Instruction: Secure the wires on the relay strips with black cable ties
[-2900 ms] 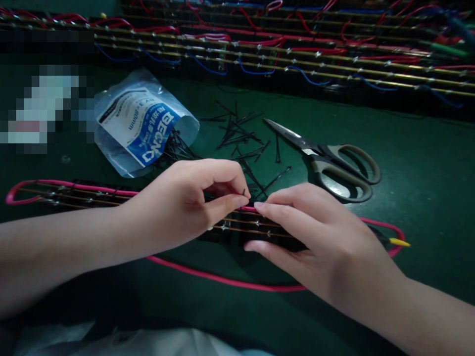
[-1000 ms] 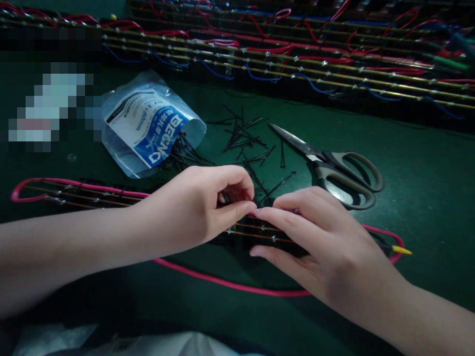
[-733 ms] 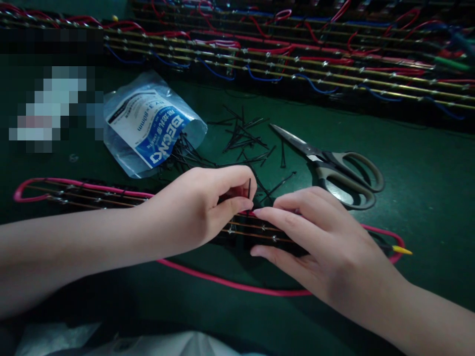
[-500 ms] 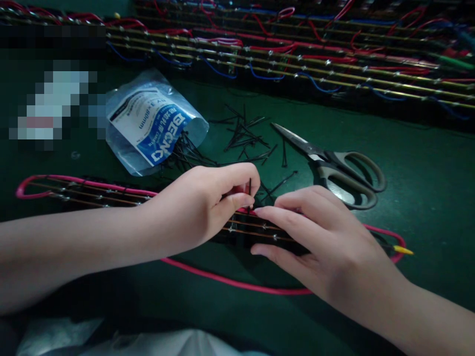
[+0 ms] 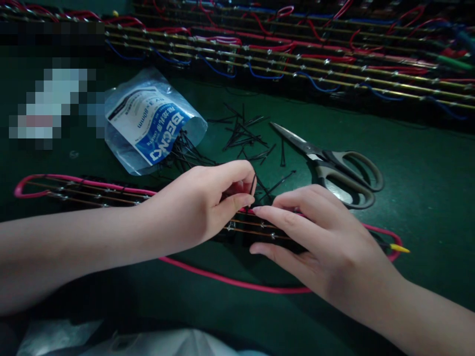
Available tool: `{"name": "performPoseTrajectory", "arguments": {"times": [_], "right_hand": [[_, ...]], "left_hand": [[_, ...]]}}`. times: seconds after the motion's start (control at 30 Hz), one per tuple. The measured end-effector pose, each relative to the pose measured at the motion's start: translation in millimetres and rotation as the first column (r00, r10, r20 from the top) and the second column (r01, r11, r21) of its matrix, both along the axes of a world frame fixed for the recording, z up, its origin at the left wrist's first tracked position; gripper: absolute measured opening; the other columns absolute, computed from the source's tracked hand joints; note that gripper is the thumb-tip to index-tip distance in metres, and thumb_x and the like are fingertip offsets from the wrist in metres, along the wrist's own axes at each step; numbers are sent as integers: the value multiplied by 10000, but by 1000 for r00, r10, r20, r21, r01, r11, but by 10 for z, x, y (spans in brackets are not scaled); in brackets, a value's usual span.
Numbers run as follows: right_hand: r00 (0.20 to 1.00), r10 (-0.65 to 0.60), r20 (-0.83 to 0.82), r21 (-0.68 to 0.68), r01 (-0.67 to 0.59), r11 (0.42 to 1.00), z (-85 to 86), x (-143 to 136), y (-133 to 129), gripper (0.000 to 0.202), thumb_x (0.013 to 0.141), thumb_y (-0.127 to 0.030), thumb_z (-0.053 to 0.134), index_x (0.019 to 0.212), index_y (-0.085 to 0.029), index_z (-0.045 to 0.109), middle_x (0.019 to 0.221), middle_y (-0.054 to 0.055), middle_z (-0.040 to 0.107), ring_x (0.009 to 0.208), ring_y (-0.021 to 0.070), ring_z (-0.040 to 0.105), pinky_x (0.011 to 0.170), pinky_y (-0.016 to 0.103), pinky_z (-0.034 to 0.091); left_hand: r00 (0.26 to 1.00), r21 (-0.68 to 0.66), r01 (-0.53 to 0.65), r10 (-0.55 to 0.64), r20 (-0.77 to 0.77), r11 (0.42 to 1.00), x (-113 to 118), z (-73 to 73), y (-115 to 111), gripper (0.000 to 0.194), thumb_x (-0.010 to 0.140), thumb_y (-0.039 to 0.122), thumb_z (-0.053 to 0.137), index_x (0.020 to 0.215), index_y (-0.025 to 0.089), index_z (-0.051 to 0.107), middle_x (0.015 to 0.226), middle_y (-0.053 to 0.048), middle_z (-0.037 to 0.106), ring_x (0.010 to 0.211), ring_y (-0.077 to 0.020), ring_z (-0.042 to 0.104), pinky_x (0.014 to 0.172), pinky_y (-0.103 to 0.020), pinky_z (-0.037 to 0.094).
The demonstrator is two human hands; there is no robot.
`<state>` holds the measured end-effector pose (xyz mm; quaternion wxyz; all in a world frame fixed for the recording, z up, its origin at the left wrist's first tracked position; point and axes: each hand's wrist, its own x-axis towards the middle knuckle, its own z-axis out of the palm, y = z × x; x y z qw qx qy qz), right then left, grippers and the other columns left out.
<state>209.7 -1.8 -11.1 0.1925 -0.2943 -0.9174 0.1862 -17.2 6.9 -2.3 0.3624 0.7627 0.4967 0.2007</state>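
Note:
My left hand (image 5: 218, 198) pinches a thin black cable tie (image 5: 253, 185) between thumb and curled index finger. The tie stands up at the red wire (image 5: 92, 184), which runs along the far edge of a long black strip (image 5: 241, 236) with metal rods and solder joints. My right hand (image 5: 326, 242) spans the strip, its index fingertip beside the tie on the far edge and its thumb at the near edge. Both hands hide much of the strip. A loop of the same red wire hangs in front, and a yellow tip (image 5: 400, 248) shows at the right end.
Behind the hands lie an open plastic bag (image 5: 148, 123) of black cable ties, a scattered pile of loose ties (image 5: 245, 133) and scissors (image 5: 334, 165). More wired strips (image 5: 260, 54) span the back of the green table (image 5: 419, 198). A patch at left is pixelated.
The upper end of the cable tie has tilted slightly to the right with my left hand. My right hand stays in place on the strip; the whole view has shifted slightly.

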Motion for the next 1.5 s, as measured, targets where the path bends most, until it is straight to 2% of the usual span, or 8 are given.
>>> {"name": "performPoseTrajectory", "arguments": {"times": [0.17, 0.33, 0.57, 0.73, 0.87, 1.1, 1.33, 1.5], "right_hand": [[1000, -6, -2, 11, 6, 1000, 1, 3, -8, 277, 913, -235, 707, 1148, -94, 665, 1029, 125, 632, 935, 261, 562, 794, 428, 506], [1000, 2, -4, 13, -2, 1000, 0, -4, -10, 277, 910, -224, 706, 1153, -98, 660, 1027, 126, 631, 933, 263, 564, 795, 432, 519], [1000, 9, -29, 3, -9, 1000, -3, -17, 16, 260, 916, -228, 694, 1134, -88, 669, 1029, 141, 652, 926, 267, 580, 771, 417, 524], [999, -14, -49, -15, 13, 1000, 10, -23, 28, 249, 896, -261, 712, 1071, -101, 637, 995, 126, 669, 902, 264, 602, 766, 411, 526], [996, -59, -65, -89, 53, 995, 28, -21, 38, 248, 826, -228, 749, 999, -169, 582, 918, 68, 677, 848, 248, 626, 703, 377, 527], [996, -65, -66, -103, 58, 993, 26, -16, 43, 219, 830, -158, 707, 972, -195, 545, 930, 64, 676, 866, 243, 620, 729, 381, 530], [996, -65, -67, -103, 58, 993, 24, -17, 37, 252, 801, -156, 762, 966, -183, 573, 932, 67, 681, 859, 245, 630, 724, 376, 536], [998, -22, -66, -37, 20, 999, 35, -22, 33, 131, 864, -172, 693, 952, -150, 598, 928, 88, 671, 848, 236, 602, 736, 379, 532]], "left_hand": [[1000, 72, 22, -22, -1, 997, 29, -5, 0, 159, 881, 38, 618, 896, 195, 602, 729, 102, 640, 629, -50, 575, 549, -132, 410], [1000, 61, 6, -4, -30, 998, 37, -40, -5, 272, 898, 56, 611, 1125, 202, 646, 756, 88, 682, 678, -73, 629, 581, -158, 452], [1000, 219, -21, 20, 4, 976, 8, -95, -69, 576, 913, 133, 591, 1461, 158, 414, 1010, -22, 669, 786, -125, 626, 721, -249, 568], [997, 541, 60, -29, -66, 839, -11, -57, -160, 283, 933, 156, 618, 1205, 115, 551, 1165, -108, 622, 1099, -206, 598, 964, -343, 555], [937, 667, 326, -135, -322, 670, -1, -20, -240, 48, 962, 160, 615, 993, 123, 614, 988, -91, 696, 931, -238, 654, 828, -393, 577], [915, 689, 385, -156, -372, 614, 1, -1, -239, 150, 968, 217, 644, 851, 125, 633, 806, -65, 711, 706, -215, 666, 587, -354, 537], [914, 673, 385, -160, -372, 632, 1, -5, -213, 152, 976, 213, 636, 891, 91, 670, 796, -68, 725, 724, -208, 695, 620, -340, 562], [907, 723, 402, -136, -398, 562, -10, 13, -228, 108, 964, 153, 629, 935, 78, 700, 801, -60, 766, 689, -195, 712, 578, -329, 575]]}}
